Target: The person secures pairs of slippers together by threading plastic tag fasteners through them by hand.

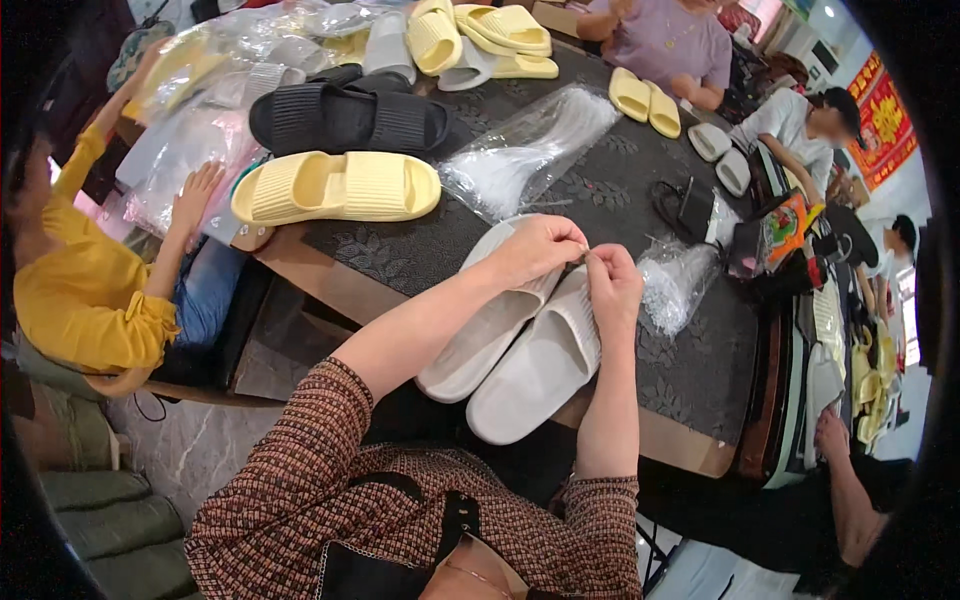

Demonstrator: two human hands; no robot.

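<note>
Where the frame is widest, it is filled by a dark patterned worktop [620, 190] running from the upper centre down to the lower right, with a wooden edge along its near side. At the left of the frame a person in a yellow top [75, 290] is seated, one hand laid on clear plastic bags [190, 140] at the upper left. A pair of black slides [345, 118] and, just below it, a pair of pale yellow slides [335, 187] are set on the worktop left of centre; more yellow slides [495, 35] are piled at the top. At the centre, a pair of light grey slides [525, 345] is laid side by side, overhanging the near edge. A clear bag of thin white ties [525, 150] is seen above them, and a smaller clear bag [675, 280] just to their right. The left hand [535, 250] and the right hand [612, 290] are brought together above the grey pair, each grip pinched narrow on something small and thin between the fingertips; what it is cannot be told.
</note>
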